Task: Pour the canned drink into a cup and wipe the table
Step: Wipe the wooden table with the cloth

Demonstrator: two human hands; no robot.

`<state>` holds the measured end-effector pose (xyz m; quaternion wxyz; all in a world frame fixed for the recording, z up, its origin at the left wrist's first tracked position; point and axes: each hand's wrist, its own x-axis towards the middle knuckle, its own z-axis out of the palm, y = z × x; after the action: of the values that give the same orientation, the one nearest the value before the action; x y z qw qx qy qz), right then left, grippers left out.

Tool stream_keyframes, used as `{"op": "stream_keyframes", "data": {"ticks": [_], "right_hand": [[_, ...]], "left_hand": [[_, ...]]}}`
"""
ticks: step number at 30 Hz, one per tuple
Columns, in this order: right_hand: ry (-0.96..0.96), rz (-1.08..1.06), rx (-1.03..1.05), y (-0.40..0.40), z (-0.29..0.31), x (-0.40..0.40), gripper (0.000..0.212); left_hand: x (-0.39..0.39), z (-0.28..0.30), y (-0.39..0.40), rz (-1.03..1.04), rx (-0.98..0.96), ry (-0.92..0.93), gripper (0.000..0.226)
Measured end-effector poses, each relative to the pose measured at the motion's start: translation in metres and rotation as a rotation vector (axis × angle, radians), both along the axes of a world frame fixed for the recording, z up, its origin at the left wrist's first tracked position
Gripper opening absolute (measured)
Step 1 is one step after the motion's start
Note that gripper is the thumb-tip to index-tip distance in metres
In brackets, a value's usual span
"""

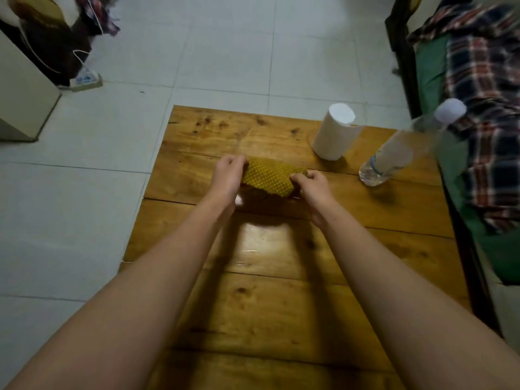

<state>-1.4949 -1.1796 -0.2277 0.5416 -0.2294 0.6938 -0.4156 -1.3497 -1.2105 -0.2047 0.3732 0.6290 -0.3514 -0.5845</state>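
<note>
left hand point(228, 175) and right hand point(312, 183) pinch the ends of the cloth point(268, 177) | cloth just above table point(281, 291) middle | risk: wide wipe could knock bottle point(394, 156) over

Beyond the right hand point(312, 184), the clear bottle point(408, 144) is motion-blurred (its label unreadable). The yellow cloth point(270, 177) has both ends hidden under gripping fingers. The table point(281, 305) runs off the bottom edge.
</note>
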Motion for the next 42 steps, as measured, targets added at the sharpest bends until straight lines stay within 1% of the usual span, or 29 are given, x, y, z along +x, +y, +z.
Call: {"op": "stream_keyframes", "data": {"ticks": [5,8,12,15,18,20,23,26,28,29,31,34,36,39,42], "right_hand": [[0.061,-0.018,0.009,0.073,0.019,-0.058,0.008],[0.099,-0.038,0.015,0.113,0.022,-0.092,0.009],[0.173,-0.060,0.001,0.160,0.019,-0.135,0.010],[0.251,-0.033,0.031,0.192,0.009,-0.157,0.018],[0.262,0.014,0.050,0.216,-0.008,-0.167,0.020],[0.263,0.037,0.066,0.227,-0.021,-0.167,0.018],[0.302,0.049,0.080,0.237,-0.038,-0.156,0.019],[0.325,0.063,0.130,0.242,-0.048,-0.141,0.025],[0.358,0.091,0.151,0.244,-0.052,-0.135,0.031],[0.385,0.110,0.157,0.246,-0.052,-0.133,0.036],[0.447,0.146,0.171,0.247,-0.053,-0.132,0.044],[0.581,0.215,0.204,0.248,-0.051,-0.133,0.047],[0.648,0.237,0.201,0.246,-0.050,-0.136,0.047],[0.740,0.250,0.183,0.242,-0.049,-0.136,0.042],[0.964,0.244,0.141,0.236,-0.045,-0.130,0.040]], "left_hand": [[-0.061,0.023,0.067,-0.060,0.009,0.071,0.020],[-0.097,0.026,0.104,-0.090,0.018,0.105,0.017],[-0.137,0.018,0.146,-0.155,0.045,0.111,0.016],[-0.158,0.002,0.172,-0.149,0.083,0.126,0.016],[-0.165,-0.018,0.190,-0.180,0.114,0.070,0.015],[-0.161,-0.033,0.198,-0.210,0.137,0.000,0.015],[-0.147,-0.049,0.204,-0.220,0.130,-0.059,0.014],[-0.134,-0.058,0.211,-0.215,0.114,-0.096,0.011],[-0.125,-0.065,0.214,-0.207,0.138,-0.113,0.010],[-0.121,-0.068,0.215,-0.208,0.156,-0.116,0.012],[-0.116,-0.072,0.217,-0.237,0.197,-0.121,0.021],[-0.116,-0.073,0.215,-0.282,0.213,-0.132,0.032],[-0.118,-0.072,0.210,-0.294,0.161,-0.158,0.031],[-0.122,-0.073,0.198,-0.284,0.056,-0.202,0.024],[-0.123,-0.072,0.188,-0.286,-0.044,-0.218,0.018]]}}
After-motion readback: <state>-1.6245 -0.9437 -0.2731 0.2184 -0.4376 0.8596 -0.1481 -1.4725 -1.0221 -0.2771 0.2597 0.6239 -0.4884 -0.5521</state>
